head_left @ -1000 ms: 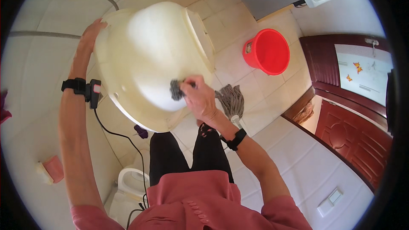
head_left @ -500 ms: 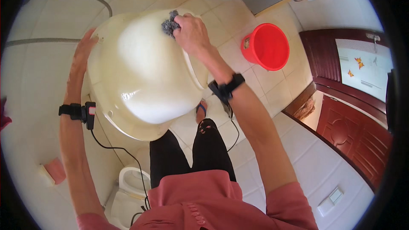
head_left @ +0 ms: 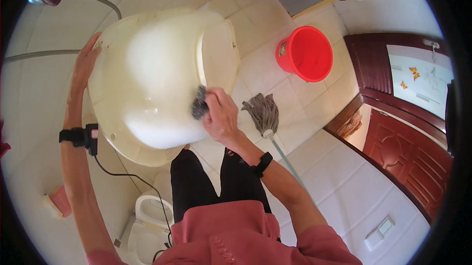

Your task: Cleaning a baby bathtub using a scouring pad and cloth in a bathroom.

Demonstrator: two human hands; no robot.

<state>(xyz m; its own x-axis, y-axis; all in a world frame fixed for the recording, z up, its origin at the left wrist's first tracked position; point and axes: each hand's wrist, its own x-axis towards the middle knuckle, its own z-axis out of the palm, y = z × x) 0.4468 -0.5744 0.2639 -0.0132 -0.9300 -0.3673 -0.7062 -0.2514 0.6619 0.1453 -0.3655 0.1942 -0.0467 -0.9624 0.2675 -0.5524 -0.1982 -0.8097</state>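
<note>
Scourer (head_left: 199, 103) gripped in my right hand (head_left: 220, 116) meets the tub's (head_left: 155, 71) wall; my left hand (head_left: 87, 61) touches its rim, its grip I cannot tell from afar; 1 bucket (head_left: 310, 55) stands apart.

A: Which cam?
B: Head. Left fisheye of the head-worn pair, upright, unmirrored.
A: Facing?
B: Down and a bit ahead, from above the wearer's pink shirt (head_left: 223, 228), which sits at the bottom edge. Black trousers (head_left: 194, 181) show just above it.
A: Range?
B: Close. Shirt nearest; left hand (head_left: 88, 58) and right hand (head_left: 221, 115) farther out at the cream shell (head_left: 162, 63), near picture center. Floor (head_left: 292, 108) and red bucket (head_left: 312, 54) lie beyond.
A: Coverage?
B: Wide. Toilet (head_left: 147, 235) lower left, red door (head_left: 408, 157) far right. Straight edges bow near the rim; corners go black.
</note>
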